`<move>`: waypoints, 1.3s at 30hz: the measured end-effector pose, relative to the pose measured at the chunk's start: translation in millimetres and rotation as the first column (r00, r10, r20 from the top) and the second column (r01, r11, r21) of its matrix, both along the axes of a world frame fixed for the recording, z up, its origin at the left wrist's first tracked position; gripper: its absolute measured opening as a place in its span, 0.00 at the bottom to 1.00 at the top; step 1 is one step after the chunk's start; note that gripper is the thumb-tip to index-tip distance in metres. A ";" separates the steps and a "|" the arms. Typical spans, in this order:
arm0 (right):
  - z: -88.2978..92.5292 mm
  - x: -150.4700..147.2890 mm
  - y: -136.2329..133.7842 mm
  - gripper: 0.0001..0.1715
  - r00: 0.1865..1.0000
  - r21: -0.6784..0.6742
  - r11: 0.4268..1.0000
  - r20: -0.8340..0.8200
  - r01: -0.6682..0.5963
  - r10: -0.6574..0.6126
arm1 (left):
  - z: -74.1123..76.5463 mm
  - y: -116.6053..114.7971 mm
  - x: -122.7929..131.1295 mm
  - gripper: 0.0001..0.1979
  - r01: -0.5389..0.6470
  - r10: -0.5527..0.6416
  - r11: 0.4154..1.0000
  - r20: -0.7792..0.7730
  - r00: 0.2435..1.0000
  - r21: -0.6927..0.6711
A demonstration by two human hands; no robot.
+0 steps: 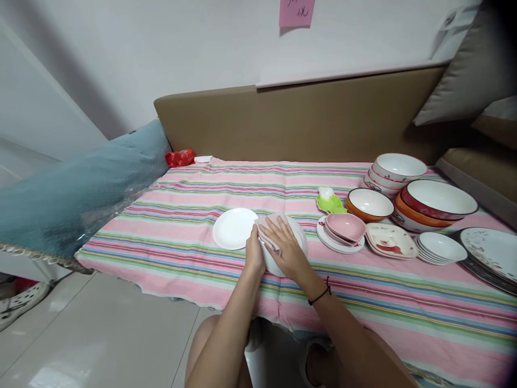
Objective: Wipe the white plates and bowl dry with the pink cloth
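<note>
A white plate (301, 237) sits tilted near the front of the striped tablecloth (177, 237). My left hand (253, 252) grips its left rim, fingers closed round the edge. My right hand (285, 245) lies flat on a pale pink cloth (267, 225), pressing it onto the plate's face, fingers stretched out. A second white plate (233, 228) rests flat on the cloth just left of my hands.
To the right stand a pink bowl on white saucers (345, 226), a green leaf dish (330, 202), an orange-rimmed bowl (369, 203), stacked bowls (398, 170), red and orange bowls (438, 202), small plates (441, 248) and a flowered plate (495, 250). A teal cushion (81, 188) lies left.
</note>
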State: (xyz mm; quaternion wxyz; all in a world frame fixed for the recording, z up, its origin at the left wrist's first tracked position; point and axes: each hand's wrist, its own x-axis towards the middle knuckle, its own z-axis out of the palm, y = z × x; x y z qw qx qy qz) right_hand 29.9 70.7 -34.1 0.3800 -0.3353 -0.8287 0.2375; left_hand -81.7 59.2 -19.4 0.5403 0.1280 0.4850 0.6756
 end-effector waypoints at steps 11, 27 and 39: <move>7.1 10.0 -2.2 0.27 0.995 -0.013 0.998 -0.078 0.064 -0.065 | 12.4 -8.2 3.3 0.31 0.097 -0.096 0.995 0.017 0.995 -0.010; 9.9 21.2 7.7 0.29 0.957 -0.118 0.979 -0.220 0.167 -0.189 | 29.4 -13.1 -5.1 0.35 0.379 -0.379 0.926 -0.020 0.925 -0.011; 7.5 18.2 4.9 0.27 0.967 -0.034 0.995 -0.236 0.090 -0.095 | 26.7 -16.2 -1.4 0.24 0.337 -0.313 0.934 -0.179 0.933 0.122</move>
